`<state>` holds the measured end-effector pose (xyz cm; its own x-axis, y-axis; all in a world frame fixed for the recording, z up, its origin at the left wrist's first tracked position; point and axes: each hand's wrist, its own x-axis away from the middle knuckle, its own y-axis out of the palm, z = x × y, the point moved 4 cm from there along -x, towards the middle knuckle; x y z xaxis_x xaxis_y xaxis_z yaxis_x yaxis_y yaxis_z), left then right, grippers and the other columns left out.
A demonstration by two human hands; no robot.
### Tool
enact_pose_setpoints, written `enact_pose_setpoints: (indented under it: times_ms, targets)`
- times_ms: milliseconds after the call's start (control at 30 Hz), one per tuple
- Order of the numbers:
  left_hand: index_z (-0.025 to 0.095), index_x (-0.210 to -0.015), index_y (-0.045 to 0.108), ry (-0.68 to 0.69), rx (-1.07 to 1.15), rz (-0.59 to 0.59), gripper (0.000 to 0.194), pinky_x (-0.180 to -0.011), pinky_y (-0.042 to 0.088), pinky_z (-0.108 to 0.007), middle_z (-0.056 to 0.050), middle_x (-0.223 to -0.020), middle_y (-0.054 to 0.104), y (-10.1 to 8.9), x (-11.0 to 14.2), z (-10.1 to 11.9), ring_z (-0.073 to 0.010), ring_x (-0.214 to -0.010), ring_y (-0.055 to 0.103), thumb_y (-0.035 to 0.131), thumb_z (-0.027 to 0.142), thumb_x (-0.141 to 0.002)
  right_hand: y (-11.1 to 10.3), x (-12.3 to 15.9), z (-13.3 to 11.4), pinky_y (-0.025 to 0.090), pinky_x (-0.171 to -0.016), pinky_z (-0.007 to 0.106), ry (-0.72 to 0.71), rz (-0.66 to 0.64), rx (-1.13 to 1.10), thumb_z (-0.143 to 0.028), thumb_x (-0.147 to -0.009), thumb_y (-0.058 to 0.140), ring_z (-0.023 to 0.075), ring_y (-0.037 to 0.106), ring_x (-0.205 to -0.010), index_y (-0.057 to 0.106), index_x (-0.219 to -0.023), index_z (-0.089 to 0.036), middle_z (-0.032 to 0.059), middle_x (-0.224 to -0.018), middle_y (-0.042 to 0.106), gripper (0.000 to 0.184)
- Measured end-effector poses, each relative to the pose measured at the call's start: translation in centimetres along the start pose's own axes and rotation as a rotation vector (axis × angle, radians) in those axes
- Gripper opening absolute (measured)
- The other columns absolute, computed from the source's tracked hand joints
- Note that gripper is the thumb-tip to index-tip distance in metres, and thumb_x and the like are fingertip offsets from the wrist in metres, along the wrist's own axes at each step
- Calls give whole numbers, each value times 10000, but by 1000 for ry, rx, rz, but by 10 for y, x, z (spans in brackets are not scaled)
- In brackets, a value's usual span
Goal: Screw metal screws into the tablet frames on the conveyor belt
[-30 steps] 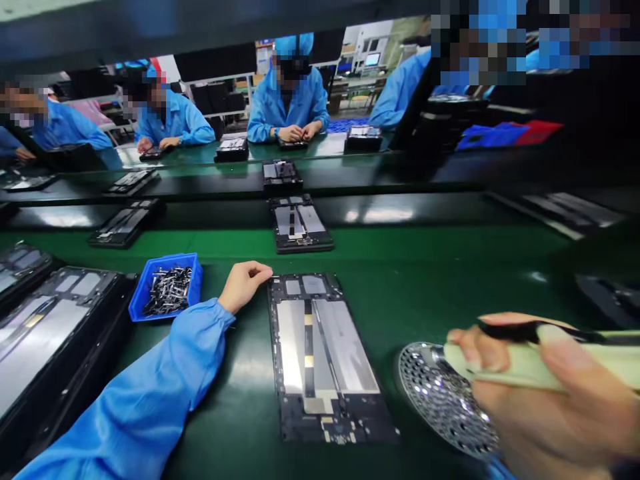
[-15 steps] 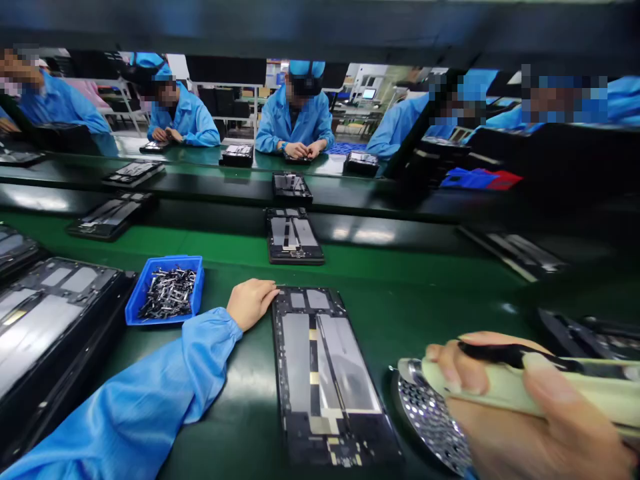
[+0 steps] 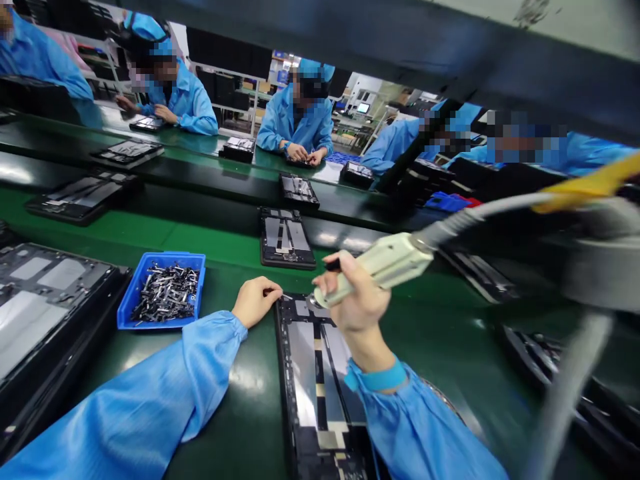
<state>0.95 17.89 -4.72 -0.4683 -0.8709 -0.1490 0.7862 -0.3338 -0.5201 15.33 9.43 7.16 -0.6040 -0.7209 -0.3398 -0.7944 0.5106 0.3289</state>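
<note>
OK, here's what I've got on my end. My left hand [image 3: 256,302] is pinched shut, with the fingertips closed on a tiny sliver of metal [image 3: 281,294], too small for me to say exactly what it is. It sits right at the top-left corner of a black tablet frame [image 3: 320,380], which lies flat on the green table [image 3: 250,393] between my 2 arms. The frame has silver panels and a dark strip with gold patches down the middle.

My right hand [image 3: 356,297] is clenched around a cream electric screwdriver [image 3: 383,270], held tilted with the metal tip [image 3: 311,301] pointing down and left, just over the frame's top edge. Can't tell if the tip is touching. The right sleeve [image 3: 415,427], with a teal wristband [image 3: 379,377], covers the lower part of the frame. A grey cable [image 3: 480,210] runs up and right from the screwdriver toward a yellow piece [image 3: 583,190].

Just left of my left hand is a blue bin [image 3: 165,256] full of small metal parts [image 3: 165,293]. Another frame [image 3: 285,239] lies farther along, and a co-worker [image 3: 297,120] in a blue smock sits across the line.
</note>
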Motion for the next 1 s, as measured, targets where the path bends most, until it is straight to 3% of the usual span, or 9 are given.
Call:
enact_pose_setpoints:
  times_ms: [133,333,533,767,1000]
  targets:
    - [176,-803,824,-113,89,-17,108,-747,529,-298,-45,-802,782,2,-5,-3,-190,-751,693,737,219,-849,22,-10,18,518,-420,279,50,-24,10,-514,-744,808,120,480,-341,676,-688,-195,-72,-394,468,350]
    - [163,-800,824,-204,205,-71,151,-700,517,-282,-39,-773,789,7,-9,-2,-184,-705,690,745,279,-857,23,-10,17,514,-418,281,75,11,-25,-477,-697,821,111,461,-324,715,-680,-182,-72,-371,474,314]
    - [188,-703,754,-196,98,7,127,-714,426,-289,-22,-763,749,6,-2,7,-177,-735,638,757,207,-828,24,-8,25,517,-428,279,101,-10,-15,-484,-697,823,114,472,-335,713,-685,-182,-67,-375,488,321]
    - [199,-630,632,-191,54,-34,229,-641,335,-273,33,-631,620,4,-5,10,-151,-644,536,727,218,-838,25,-9,41,517,-435,280,127,-25,7,-502,-699,818,117,477,-340,713,-694,-189,-72,-387,493,330]
    - [201,-603,584,-186,61,-77,247,-652,340,-266,32,-617,580,5,-9,9,-150,-642,508,690,205,-826,26,-8,54,528,-447,286,125,-34,1,-497,-717,810,118,484,-347,710,-705,-187,-72,-398,497,326]
